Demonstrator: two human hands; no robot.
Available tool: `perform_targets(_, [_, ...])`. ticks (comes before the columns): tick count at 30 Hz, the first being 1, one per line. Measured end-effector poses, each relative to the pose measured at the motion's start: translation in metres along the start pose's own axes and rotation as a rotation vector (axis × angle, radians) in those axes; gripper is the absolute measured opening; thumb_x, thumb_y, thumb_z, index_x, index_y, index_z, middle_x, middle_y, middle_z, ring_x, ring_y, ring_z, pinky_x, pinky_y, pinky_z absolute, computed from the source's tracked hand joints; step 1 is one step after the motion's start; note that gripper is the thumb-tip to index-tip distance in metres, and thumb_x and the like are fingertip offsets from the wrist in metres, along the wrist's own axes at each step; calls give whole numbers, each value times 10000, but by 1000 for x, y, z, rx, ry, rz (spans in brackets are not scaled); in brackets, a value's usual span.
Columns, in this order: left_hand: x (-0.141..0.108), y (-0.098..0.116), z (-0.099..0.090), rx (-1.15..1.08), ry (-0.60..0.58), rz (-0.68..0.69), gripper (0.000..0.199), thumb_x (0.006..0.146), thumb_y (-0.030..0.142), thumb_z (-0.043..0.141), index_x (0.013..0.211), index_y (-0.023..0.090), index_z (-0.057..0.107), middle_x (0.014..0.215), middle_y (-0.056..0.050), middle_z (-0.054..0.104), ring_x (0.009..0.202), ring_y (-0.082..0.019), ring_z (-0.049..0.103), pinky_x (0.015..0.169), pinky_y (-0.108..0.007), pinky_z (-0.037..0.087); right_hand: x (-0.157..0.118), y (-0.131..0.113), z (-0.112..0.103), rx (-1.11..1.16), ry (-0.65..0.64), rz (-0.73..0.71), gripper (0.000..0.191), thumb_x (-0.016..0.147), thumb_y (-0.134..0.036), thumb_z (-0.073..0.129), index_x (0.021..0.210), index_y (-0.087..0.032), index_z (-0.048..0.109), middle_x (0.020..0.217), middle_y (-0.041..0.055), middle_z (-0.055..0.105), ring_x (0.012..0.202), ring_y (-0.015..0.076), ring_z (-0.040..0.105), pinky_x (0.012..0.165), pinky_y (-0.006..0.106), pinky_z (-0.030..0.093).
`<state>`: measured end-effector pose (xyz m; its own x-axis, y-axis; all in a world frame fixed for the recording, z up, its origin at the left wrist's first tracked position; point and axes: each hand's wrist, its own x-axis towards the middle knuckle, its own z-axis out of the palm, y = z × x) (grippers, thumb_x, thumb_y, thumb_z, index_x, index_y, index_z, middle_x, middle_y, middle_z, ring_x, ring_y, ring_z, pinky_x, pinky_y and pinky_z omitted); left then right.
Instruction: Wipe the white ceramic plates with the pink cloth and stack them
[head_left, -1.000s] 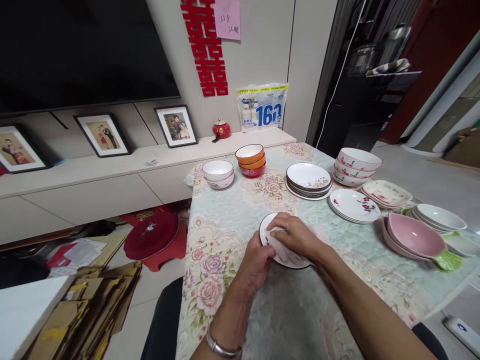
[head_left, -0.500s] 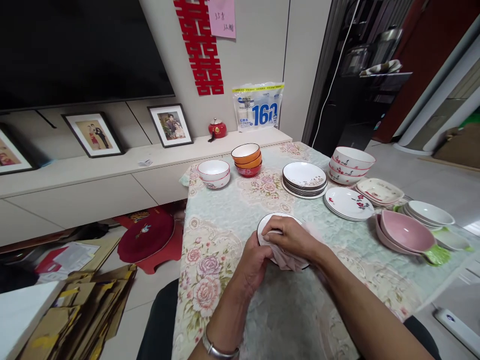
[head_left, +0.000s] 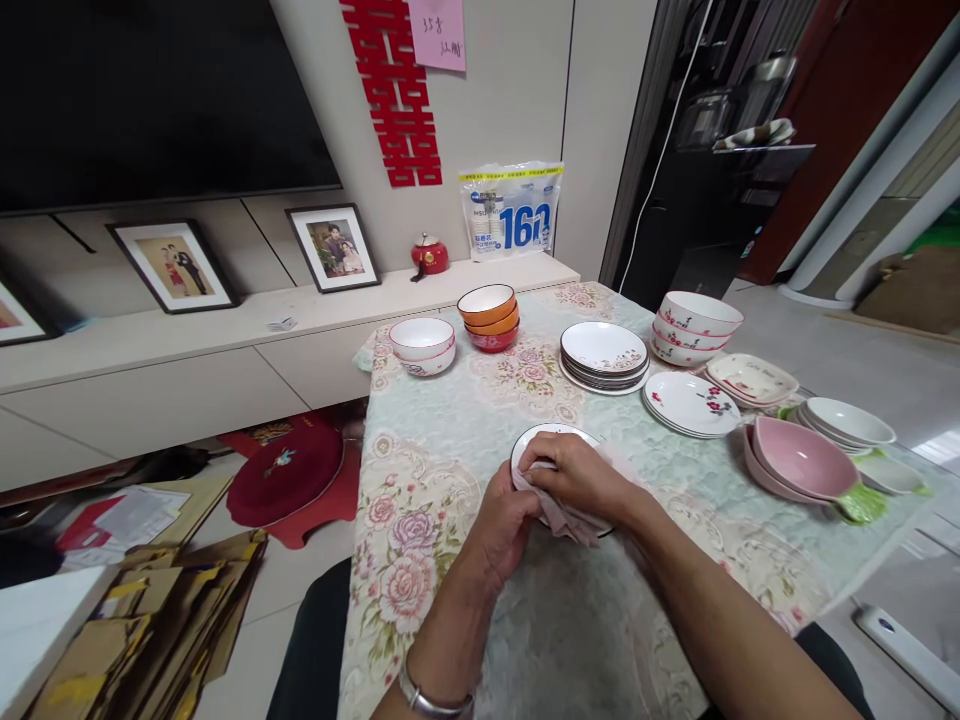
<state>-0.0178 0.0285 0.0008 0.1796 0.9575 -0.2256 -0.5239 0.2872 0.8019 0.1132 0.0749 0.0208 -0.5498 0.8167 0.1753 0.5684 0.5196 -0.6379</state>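
A white plate with a dark rim [head_left: 536, 437] is held above the near part of the table. My left hand [head_left: 506, 515] grips its left edge, thumb toward the top face. A pale pink cloth [head_left: 570, 520] is bunched in my right hand [head_left: 570, 470], which presses it on the plate with curled fingers. Cloth and hands cover most of the plate. Beyond my hands stands a stack of similar dark-rimmed plates [head_left: 604, 350]. To its right lie white plates with red flowers [head_left: 686, 405].
White bowls [head_left: 422, 345] and orange and red bowls [head_left: 489, 312] stand at the table's far left. On the right are flowered bowls [head_left: 694, 325], squarish dishes [head_left: 752, 380] and pink leaf-shaped bowls [head_left: 806, 460]. A red stool [head_left: 289, 480] and flattened cardboard [head_left: 142, 620] are left of the table.
The view has shifted slightly. My right hand, with the cloth, stays on the plate and has moved very little; the left hand keeps its grip on the edge.
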Motion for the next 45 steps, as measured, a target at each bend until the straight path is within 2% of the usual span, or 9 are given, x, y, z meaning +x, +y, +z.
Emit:
perform_targets(6, [-1,1,2,-18,-31,-21,671,434,29,488,1074,142,655,825,-25,685,738,-182,591,642,-258,437,1,19,-13,-380,170,367,163,890,-157,513,946,-148,666,959,115,662,875,212,593,748,292,377])
perform_targets(9, [-1,0,0,0,-33,-20,631,436,28,489,1032,146,662,795,-15,668,703,-164,570,621,-246,423,2,9,-5,-329,169,306,156,874,-139,523,941,-154,664,958,102,659,876,204,592,754,285,381])
perform_targets(14, [0,-3,-3,-18,-20,-5,509,428,20,484,894,143,648,707,13,610,632,-125,510,568,-222,380,1,0,1,1,3,-8,139,812,-103,574,820,-197,676,869,12,662,807,140,587,739,232,397])
perform_targets(16, [0,-2,-2,-6,-12,-10,530,425,23,483,915,140,648,712,11,613,630,-127,507,560,-224,373,0,7,-5,2,-4,21,125,811,-117,584,808,-196,680,856,12,663,796,141,586,733,235,399])
perform_targets(22, [0,-1,0,11,-57,-24,623,444,35,492,1038,144,642,811,-24,667,741,-179,568,649,-266,431,-1,23,-15,-321,194,336,131,874,-160,529,881,-160,661,905,86,651,836,196,577,741,289,381])
perform_targets(30, [1,-5,-4,59,-5,-15,508,433,34,488,910,146,622,742,-4,634,680,-155,543,599,-245,400,3,11,5,-77,120,-7,143,841,-104,548,873,-182,663,939,53,639,893,171,570,806,272,416])
perform_targets(33, [0,-3,-2,67,-13,-53,585,428,35,494,985,146,629,752,-6,651,685,-165,559,600,-251,415,2,21,-5,-190,195,54,98,837,-135,569,847,-172,659,1044,97,630,1022,223,531,870,328,396])
perform_targets(38, [-4,-1,2,37,-9,-56,610,462,47,525,1055,133,644,837,-44,706,783,-210,626,668,-277,457,-1,33,-20,-155,96,186,96,848,-167,537,859,-173,633,877,49,658,803,169,561,723,271,378])
perform_targets(45, [-1,-4,4,-60,104,34,708,463,32,588,1160,157,590,967,-59,727,884,-235,650,763,-310,484,-2,35,-24,-232,209,401,91,861,-198,538,878,-180,625,861,50,670,771,172,553,685,273,336])
